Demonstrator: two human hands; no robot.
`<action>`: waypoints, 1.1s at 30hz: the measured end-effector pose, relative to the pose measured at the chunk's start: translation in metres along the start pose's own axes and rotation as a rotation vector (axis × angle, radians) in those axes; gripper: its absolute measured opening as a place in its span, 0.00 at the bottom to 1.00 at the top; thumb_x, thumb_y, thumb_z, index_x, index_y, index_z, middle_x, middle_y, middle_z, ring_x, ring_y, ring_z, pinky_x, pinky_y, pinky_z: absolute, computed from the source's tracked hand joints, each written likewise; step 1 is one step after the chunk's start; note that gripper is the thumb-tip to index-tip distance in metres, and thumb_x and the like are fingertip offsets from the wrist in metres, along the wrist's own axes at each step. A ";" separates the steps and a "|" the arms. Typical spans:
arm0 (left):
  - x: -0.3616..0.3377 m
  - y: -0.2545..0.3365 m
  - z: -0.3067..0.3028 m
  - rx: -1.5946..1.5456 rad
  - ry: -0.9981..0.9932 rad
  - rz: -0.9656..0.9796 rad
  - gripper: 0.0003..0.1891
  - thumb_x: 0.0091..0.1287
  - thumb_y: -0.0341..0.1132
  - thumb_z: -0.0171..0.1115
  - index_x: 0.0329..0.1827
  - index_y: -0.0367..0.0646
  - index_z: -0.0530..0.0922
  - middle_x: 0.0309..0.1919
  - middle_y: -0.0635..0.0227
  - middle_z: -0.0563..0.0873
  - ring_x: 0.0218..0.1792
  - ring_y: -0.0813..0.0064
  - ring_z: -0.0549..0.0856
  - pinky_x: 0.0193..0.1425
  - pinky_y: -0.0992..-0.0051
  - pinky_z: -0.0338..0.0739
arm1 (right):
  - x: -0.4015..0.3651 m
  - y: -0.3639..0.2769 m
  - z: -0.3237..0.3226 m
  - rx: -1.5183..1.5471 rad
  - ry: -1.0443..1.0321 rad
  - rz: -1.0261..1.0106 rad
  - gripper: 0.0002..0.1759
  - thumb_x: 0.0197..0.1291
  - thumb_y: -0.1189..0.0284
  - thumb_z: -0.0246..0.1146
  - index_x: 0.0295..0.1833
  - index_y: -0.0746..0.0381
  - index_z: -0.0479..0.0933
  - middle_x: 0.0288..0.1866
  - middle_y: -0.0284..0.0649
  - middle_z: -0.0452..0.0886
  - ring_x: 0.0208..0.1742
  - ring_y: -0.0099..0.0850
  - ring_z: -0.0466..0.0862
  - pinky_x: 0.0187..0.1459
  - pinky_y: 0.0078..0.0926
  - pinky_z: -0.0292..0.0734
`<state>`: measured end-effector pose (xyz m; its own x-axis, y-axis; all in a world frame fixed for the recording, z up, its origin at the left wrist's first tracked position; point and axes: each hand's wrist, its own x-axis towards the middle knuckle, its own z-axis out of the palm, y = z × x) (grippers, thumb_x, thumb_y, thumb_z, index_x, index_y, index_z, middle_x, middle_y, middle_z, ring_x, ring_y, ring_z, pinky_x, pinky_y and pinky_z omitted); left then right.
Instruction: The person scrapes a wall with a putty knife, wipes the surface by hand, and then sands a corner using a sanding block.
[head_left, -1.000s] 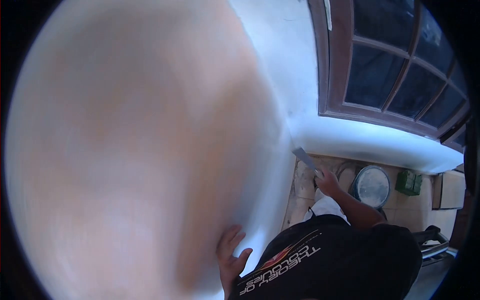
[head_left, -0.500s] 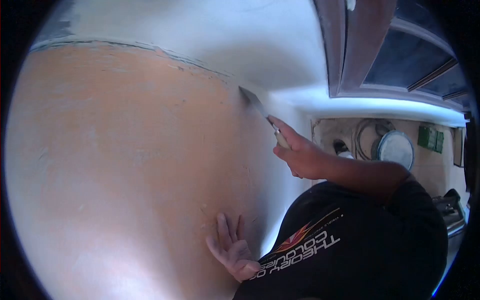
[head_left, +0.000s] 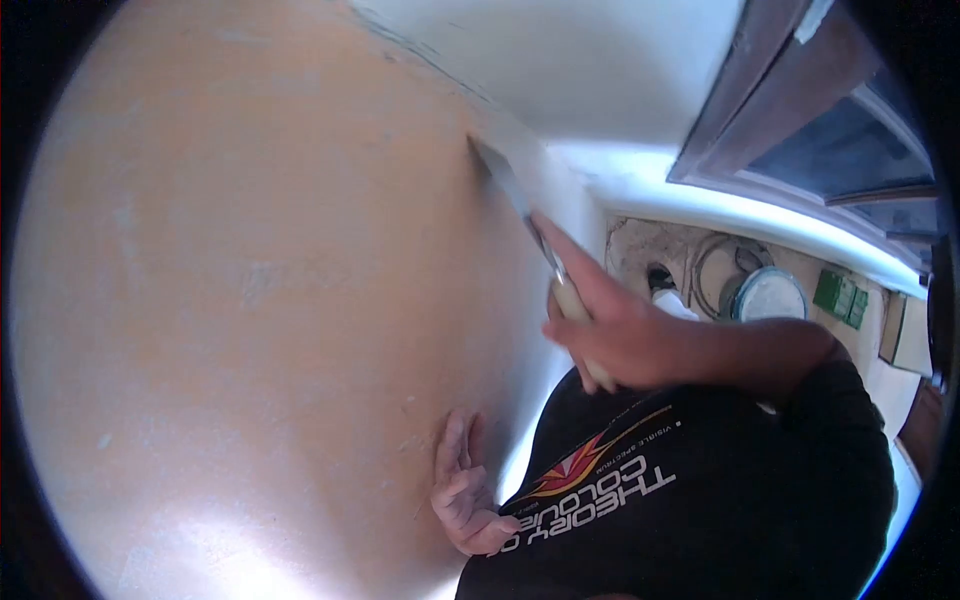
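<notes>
A worker in a black T-shirt (head_left: 720,505) holds a putty knife (head_left: 504,180) to an orange-toned wall (head_left: 250,300), nr its upper R edge, where it meets a white wall (head_left: 620,80). R hand (head_left: 625,342) is closed round the handle, w/ one finger extended along the tool toward the blade. L hand (head_left: 465,495), holding nothing visible, is part-open w/ fingers loosely bent, by the orange-toned wall's lower R edge; firm contact can't be told. On the floor (head_left: 640,240), a bucket (head_left: 771,297) w/ pale contents sits btwn looped tubing (head_left: 706,272) & a green container (head_left: 838,298), below a brown-framed window (head_left: 835,145).
</notes>
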<state>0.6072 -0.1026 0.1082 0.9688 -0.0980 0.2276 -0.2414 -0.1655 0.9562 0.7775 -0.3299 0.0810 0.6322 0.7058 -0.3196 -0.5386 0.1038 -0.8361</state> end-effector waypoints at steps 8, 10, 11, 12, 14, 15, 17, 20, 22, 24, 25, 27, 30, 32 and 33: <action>0.002 0.004 0.001 0.040 0.014 -0.030 0.37 0.65 0.54 0.72 0.74 0.55 0.67 0.80 0.40 0.55 0.81 0.44 0.57 0.79 0.39 0.54 | -0.010 -0.015 0.011 0.161 -0.018 -0.044 0.51 0.73 0.76 0.57 0.85 0.51 0.26 0.38 0.39 0.75 0.22 0.27 0.80 0.22 0.27 0.78; 0.003 0.003 0.002 0.046 0.002 -0.041 0.36 0.65 0.54 0.72 0.73 0.55 0.67 0.80 0.39 0.55 0.81 0.43 0.57 0.79 0.39 0.54 | 0.004 -0.033 0.000 0.190 0.024 -0.005 0.51 0.72 0.78 0.57 0.85 0.52 0.27 0.39 0.39 0.75 0.21 0.27 0.79 0.21 0.25 0.78; 0.002 0.003 0.002 0.052 0.001 -0.038 0.36 0.65 0.55 0.72 0.73 0.55 0.68 0.80 0.39 0.55 0.81 0.43 0.57 0.79 0.40 0.55 | 0.006 -0.041 0.000 0.142 0.079 0.039 0.50 0.71 0.78 0.56 0.85 0.53 0.29 0.40 0.40 0.75 0.21 0.27 0.79 0.20 0.25 0.77; 0.003 0.003 0.001 0.060 -0.001 -0.030 0.36 0.65 0.55 0.71 0.73 0.55 0.68 0.80 0.39 0.54 0.81 0.42 0.57 0.79 0.40 0.55 | 0.007 -0.046 0.000 0.093 0.130 0.078 0.49 0.71 0.78 0.56 0.85 0.54 0.31 0.40 0.40 0.75 0.21 0.27 0.79 0.19 0.25 0.77; 0.006 0.002 -0.003 0.055 -0.032 -0.009 0.36 0.66 0.55 0.71 0.73 0.55 0.68 0.80 0.38 0.54 0.80 0.42 0.57 0.79 0.40 0.55 | 0.015 -0.046 -0.002 0.098 0.120 0.035 0.49 0.71 0.78 0.56 0.85 0.55 0.30 0.40 0.40 0.76 0.21 0.27 0.79 0.19 0.25 0.76; 0.005 0.002 -0.003 0.044 -0.051 -0.010 0.35 0.66 0.56 0.71 0.72 0.54 0.68 0.80 0.38 0.54 0.80 0.42 0.57 0.79 0.40 0.55 | 0.019 -0.043 -0.003 0.106 0.104 0.017 0.49 0.71 0.77 0.56 0.85 0.55 0.30 0.40 0.40 0.76 0.21 0.27 0.80 0.18 0.25 0.75; 0.003 0.003 0.000 0.055 -0.021 -0.024 0.35 0.66 0.56 0.71 0.72 0.55 0.68 0.80 0.38 0.55 0.80 0.42 0.57 0.79 0.40 0.55 | 0.016 -0.029 -0.004 0.128 0.087 0.012 0.49 0.71 0.76 0.56 0.85 0.56 0.30 0.40 0.40 0.76 0.21 0.27 0.80 0.18 0.24 0.74; -0.001 0.004 0.003 0.072 0.010 -0.041 0.35 0.66 0.56 0.70 0.72 0.55 0.69 0.80 0.39 0.55 0.80 0.42 0.57 0.79 0.40 0.56 | 0.000 -0.024 -0.001 0.108 0.041 0.044 0.49 0.71 0.75 0.56 0.85 0.56 0.29 0.40 0.39 0.76 0.20 0.27 0.80 0.17 0.24 0.74; 0.003 0.003 0.002 0.074 0.026 -0.043 0.35 0.66 0.56 0.71 0.72 0.55 0.69 0.80 0.39 0.55 0.80 0.42 0.57 0.79 0.40 0.56 | -0.009 -0.023 0.009 0.030 -0.062 0.118 0.51 0.71 0.75 0.56 0.85 0.55 0.27 0.40 0.39 0.76 0.20 0.28 0.80 0.17 0.24 0.74; 0.003 0.003 0.005 0.073 0.026 -0.035 0.36 0.66 0.56 0.71 0.73 0.55 0.68 0.80 0.40 0.55 0.80 0.42 0.58 0.78 0.40 0.56 | -0.004 -0.009 0.010 0.062 -0.013 0.055 0.49 0.71 0.74 0.57 0.85 0.55 0.30 0.38 0.40 0.77 0.19 0.29 0.80 0.16 0.24 0.73; 0.002 0.003 0.006 0.064 0.027 -0.036 0.36 0.66 0.56 0.71 0.73 0.55 0.68 0.80 0.40 0.55 0.80 0.42 0.58 0.78 0.40 0.56 | 0.002 -0.011 0.000 0.097 0.021 0.029 0.50 0.71 0.75 0.56 0.85 0.55 0.29 0.37 0.41 0.77 0.19 0.29 0.80 0.16 0.25 0.73; 0.002 0.003 0.005 0.108 0.042 -0.034 0.36 0.65 0.55 0.72 0.73 0.55 0.68 0.80 0.40 0.55 0.80 0.41 0.58 0.78 0.40 0.56 | 0.021 -0.008 -0.019 0.269 0.067 -0.065 0.49 0.71 0.75 0.55 0.85 0.55 0.29 0.33 0.42 0.77 0.19 0.30 0.81 0.16 0.26 0.73; 0.001 0.001 0.000 0.099 0.014 -0.027 0.36 0.65 0.54 0.72 0.73 0.54 0.68 0.81 0.39 0.54 0.80 0.41 0.59 0.78 0.40 0.56 | 0.005 -0.002 0.001 0.120 0.058 0.057 0.49 0.69 0.75 0.56 0.85 0.56 0.31 0.33 0.43 0.77 0.18 0.31 0.80 0.16 0.27 0.71; 0.003 0.003 0.001 0.107 0.027 -0.026 0.36 0.65 0.54 0.72 0.73 0.54 0.68 0.80 0.39 0.54 0.80 0.41 0.59 0.78 0.40 0.56 | 0.006 -0.006 -0.002 0.131 0.020 0.087 0.50 0.68 0.75 0.56 0.85 0.56 0.31 0.33 0.44 0.77 0.18 0.31 0.79 0.16 0.28 0.71; 0.002 0.003 0.004 0.104 0.036 -0.028 0.36 0.65 0.53 0.72 0.73 0.54 0.68 0.80 0.39 0.54 0.80 0.42 0.59 0.78 0.40 0.56 | 0.018 0.000 -0.014 0.127 0.075 0.032 0.50 0.68 0.75 0.56 0.85 0.55 0.31 0.32 0.44 0.76 0.18 0.31 0.79 0.16 0.28 0.71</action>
<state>0.6084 -0.1071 0.1104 0.9762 -0.0572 0.2092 -0.2168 -0.2686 0.9385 0.7964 -0.3271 0.0696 0.6512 0.6560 -0.3816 -0.6223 0.1737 -0.7632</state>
